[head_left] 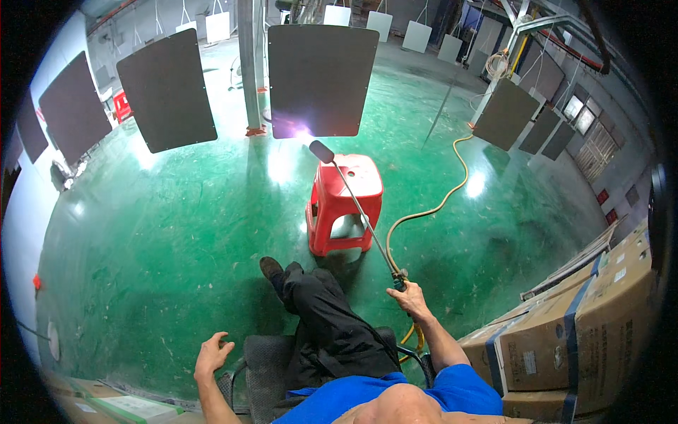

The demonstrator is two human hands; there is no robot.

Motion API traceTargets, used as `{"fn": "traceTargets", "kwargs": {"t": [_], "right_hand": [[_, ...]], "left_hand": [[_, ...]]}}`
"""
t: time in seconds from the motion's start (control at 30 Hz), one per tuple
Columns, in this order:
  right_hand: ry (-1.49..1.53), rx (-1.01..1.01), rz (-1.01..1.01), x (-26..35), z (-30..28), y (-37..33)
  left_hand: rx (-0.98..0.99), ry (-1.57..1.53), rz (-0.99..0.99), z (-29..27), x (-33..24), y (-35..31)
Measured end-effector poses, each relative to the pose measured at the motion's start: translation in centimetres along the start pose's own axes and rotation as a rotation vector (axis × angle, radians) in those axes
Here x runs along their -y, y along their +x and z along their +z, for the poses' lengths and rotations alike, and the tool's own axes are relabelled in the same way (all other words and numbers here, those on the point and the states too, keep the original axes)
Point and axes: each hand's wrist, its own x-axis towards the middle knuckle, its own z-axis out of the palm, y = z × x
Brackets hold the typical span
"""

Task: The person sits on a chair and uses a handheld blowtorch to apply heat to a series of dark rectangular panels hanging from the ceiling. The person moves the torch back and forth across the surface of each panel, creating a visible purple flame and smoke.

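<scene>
My right hand (411,299) is wrapped round the dark handle of a long gas torch (360,206). The torch slants forward and left, and its thick nozzle lies above the seat of a red plastic stool (353,178). A bright white-violet flame (303,136) glows at the nozzle, against the lower edge of a hanging dark grey panel (321,79) with rounded corners. A yellow hose (446,199) runs from the handle across the floor. My left hand (213,353) is held out beside the chair (270,367), empty, its fingers apart.
More dark panels (168,90) hang to the left and others (506,113) to the right. A metal post (250,71) stands left of the central panel. Stacked cardboard boxes (540,353) are close on my right. White panels (418,37) hang farther back above the green floor (169,240).
</scene>
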Motion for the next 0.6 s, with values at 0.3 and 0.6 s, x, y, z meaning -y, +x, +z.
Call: {"fn": "traceTargets", "kwargs": {"t": [0.3, 0.6], "right_hand": [[-0.047, -0.063, -0.059, -0.4, -0.5, -0.6], [0.114, -0.231, -0.104, 1.5, -3.1, 0.0]], "left_hand": [[0.000, -0.039, 0.016, 0.4, 0.9, 0.4], [0.012, -0.033, -0.017, 0.7, 1.2, 0.7]]}}
